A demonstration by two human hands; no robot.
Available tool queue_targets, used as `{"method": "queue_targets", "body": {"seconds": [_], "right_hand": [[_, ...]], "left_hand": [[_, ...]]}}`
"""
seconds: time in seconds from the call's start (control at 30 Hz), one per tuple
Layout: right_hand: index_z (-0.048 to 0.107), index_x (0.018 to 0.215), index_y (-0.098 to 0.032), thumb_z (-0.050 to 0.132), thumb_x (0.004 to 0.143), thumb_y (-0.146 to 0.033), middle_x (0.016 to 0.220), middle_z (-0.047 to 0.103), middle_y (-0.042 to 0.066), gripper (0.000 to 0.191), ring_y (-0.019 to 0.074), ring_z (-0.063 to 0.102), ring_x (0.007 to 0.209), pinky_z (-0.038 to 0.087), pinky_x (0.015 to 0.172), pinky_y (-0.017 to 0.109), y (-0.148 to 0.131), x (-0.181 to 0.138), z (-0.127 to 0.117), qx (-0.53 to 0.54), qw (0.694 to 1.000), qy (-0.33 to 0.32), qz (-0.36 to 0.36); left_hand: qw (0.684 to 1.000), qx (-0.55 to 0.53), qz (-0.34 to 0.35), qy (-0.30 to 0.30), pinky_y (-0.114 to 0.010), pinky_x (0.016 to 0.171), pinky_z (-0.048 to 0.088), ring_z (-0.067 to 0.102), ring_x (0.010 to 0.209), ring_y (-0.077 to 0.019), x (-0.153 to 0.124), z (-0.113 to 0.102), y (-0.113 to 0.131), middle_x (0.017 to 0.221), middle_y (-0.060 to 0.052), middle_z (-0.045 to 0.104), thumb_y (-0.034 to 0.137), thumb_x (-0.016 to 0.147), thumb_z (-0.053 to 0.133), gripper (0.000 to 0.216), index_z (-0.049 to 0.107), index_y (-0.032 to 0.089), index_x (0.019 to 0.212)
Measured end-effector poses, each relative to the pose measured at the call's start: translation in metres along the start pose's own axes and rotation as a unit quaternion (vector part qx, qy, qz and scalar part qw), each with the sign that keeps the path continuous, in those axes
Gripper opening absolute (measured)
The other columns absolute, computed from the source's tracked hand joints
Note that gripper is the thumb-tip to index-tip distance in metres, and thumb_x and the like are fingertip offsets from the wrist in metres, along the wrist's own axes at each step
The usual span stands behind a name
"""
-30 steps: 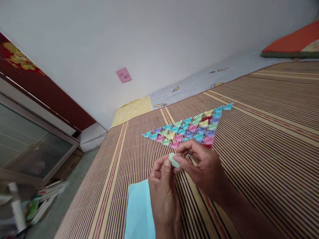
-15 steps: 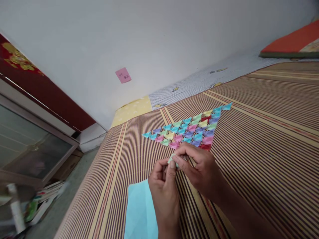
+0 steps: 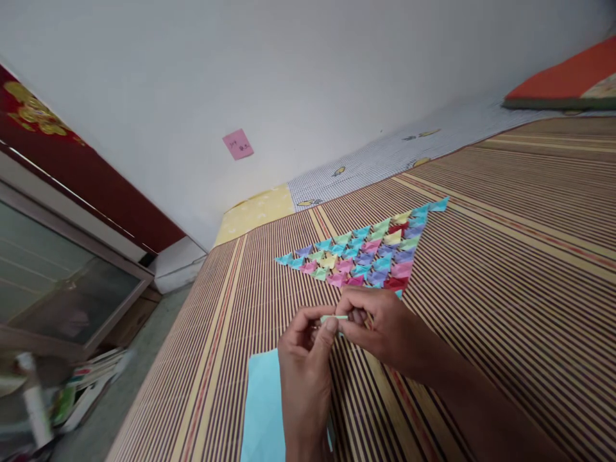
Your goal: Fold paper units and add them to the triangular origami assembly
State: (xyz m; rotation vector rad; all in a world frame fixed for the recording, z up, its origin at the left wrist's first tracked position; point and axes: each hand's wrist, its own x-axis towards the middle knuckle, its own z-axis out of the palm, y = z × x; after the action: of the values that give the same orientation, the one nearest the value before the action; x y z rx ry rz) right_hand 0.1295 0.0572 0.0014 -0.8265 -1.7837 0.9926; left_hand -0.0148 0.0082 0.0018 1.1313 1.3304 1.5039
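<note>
Between the fingertips of both hands is a small light-green folded paper piece (image 3: pixel 335 317), seen nearly edge-on. My left hand (image 3: pixel 308 359) pinches its left end with thumb and forefinger. At its right end, my right hand (image 3: pixel 378 321) is closed, the fingertips pressed together near the paper. Just beyond the hands lie many small folded paper triangles (image 3: pixel 364 258) in pink, blue, green, yellow, purple and red, set in rows that make one large triangle. Part of its near edge is hidden behind my right hand. A light-blue paper sheet (image 3: pixel 264 404) lies under my left wrist.
A striped mat (image 3: pixel 505 308) covers the bed. Along the wall run a yellow cloth (image 3: pixel 257 208) and a checked sheet (image 3: pixel 356 170). Orange folded bedding (image 3: pixel 563 77) sits at the far right. A pink note (image 3: pixel 237 144) sticks to the wall. Clutter (image 3: pixel 81 391) stands on the floor at left.
The green paper has turned from showing its face to nearly edge-on. Both hands have shifted slightly; my right hand has moved down a little, uncovering more of the triangle rows.
</note>
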Motion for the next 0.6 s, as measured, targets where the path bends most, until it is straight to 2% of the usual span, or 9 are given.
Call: {"method": "queue_targets", "body": {"seconds": [0.07, 0.17, 0.27, 0.37, 0.43, 0.5, 0.6], "right_hand": [[0.059, 0.069, -0.018, 0.064, 0.081, -0.012, 0.064, 0.051, -0.005, 0.014, 0.0114, 0.047, 0.061, 0.037, 0.056, 0.024, -0.001, 0.001, 0.001, 0.023, 1.0, 0.017, 0.007], [0.066, 0.078, -0.018, 0.07, 0.081, -0.02, 0.067, 0.054, -0.004, 0.006, 0.0118, 0.047, 0.062, 0.039, 0.056, 0.023, -0.003, 0.003, 0.004, 0.096, 0.994, 0.023, 0.04], [0.064, 0.078, -0.018, 0.072, 0.081, -0.025, 0.062, 0.049, -0.006, 0.011, 0.0106, 0.043, 0.056, 0.035, 0.05, 0.022, -0.001, 0.003, 0.007, 0.163, 0.983, 0.013, 0.081], [0.062, 0.079, -0.018, 0.066, 0.087, -0.028, 0.059, 0.048, -0.006, 0.014, 0.0108, 0.045, 0.053, 0.035, 0.049, 0.023, 0.002, 0.001, 0.008, 0.184, 0.98, 0.03, 0.072], [0.062, 0.081, -0.019, 0.063, 0.09, -0.028, 0.059, 0.047, -0.006, 0.013, 0.0112, 0.044, 0.053, 0.035, 0.049, 0.023, 0.003, 0.001, 0.007, 0.138, 0.988, 0.049, 0.044], [0.062, 0.079, -0.019, 0.061, 0.092, -0.024, 0.061, 0.048, -0.005, 0.014, 0.0112, 0.044, 0.053, 0.035, 0.05, 0.024, 0.004, 0.001, 0.006, 0.045, 0.997, 0.066, -0.002], [0.063, 0.081, -0.018, 0.058, 0.094, -0.018, 0.065, 0.057, -0.003, 0.014, 0.012, 0.051, 0.057, 0.038, 0.056, 0.026, 0.006, 0.0, 0.007, -0.08, 0.99, 0.086, -0.075]], "left_hand": [[1.0, 0.01, 0.0, 0.003, -0.024, 0.069, 0.049, 0.062, 0.071, -0.0136, 0.001, -0.005, -0.001, 0.076, -0.002, 0.07, 0.033, 0.082, 0.078, 0.015, 0.075, 0.018, 0.084], [0.997, -0.048, 0.0, 0.068, -0.022, 0.065, 0.049, 0.06, 0.064, -0.0115, 0.004, -0.004, -0.007, 0.07, 0.0, 0.068, 0.032, 0.078, 0.082, 0.017, 0.074, 0.017, 0.079], [0.981, -0.15, -0.004, 0.123, -0.024, 0.069, 0.053, 0.066, 0.069, -0.0133, 0.007, 0.003, -0.013, 0.074, 0.0, 0.071, 0.031, 0.07, 0.087, 0.022, 0.073, 0.019, 0.081], [0.98, -0.16, -0.007, 0.119, -0.026, 0.073, 0.055, 0.069, 0.075, -0.0158, 0.007, 0.008, -0.014, 0.08, -0.002, 0.073, 0.03, 0.067, 0.089, 0.025, 0.073, 0.02, 0.083], [0.99, -0.077, 0.011, 0.119, -0.026, 0.073, 0.054, 0.068, 0.078, -0.0166, 0.005, 0.007, -0.01, 0.082, -0.003, 0.073, 0.032, 0.07, 0.087, 0.024, 0.074, 0.019, 0.085], [0.991, 0.018, 0.035, 0.13, -0.023, 0.067, 0.051, 0.065, 0.072, -0.0148, 0.002, 0.006, -0.004, 0.077, -0.001, 0.069, 0.035, 0.073, 0.085, 0.025, 0.076, 0.019, 0.09], [0.993, 0.053, 0.027, 0.103, -0.024, 0.062, 0.05, 0.063, 0.064, -0.0139, -0.001, 0.004, 0.002, 0.07, 0.0, 0.066, 0.04, 0.079, 0.079, 0.031, 0.077, 0.02, 0.103]]}}
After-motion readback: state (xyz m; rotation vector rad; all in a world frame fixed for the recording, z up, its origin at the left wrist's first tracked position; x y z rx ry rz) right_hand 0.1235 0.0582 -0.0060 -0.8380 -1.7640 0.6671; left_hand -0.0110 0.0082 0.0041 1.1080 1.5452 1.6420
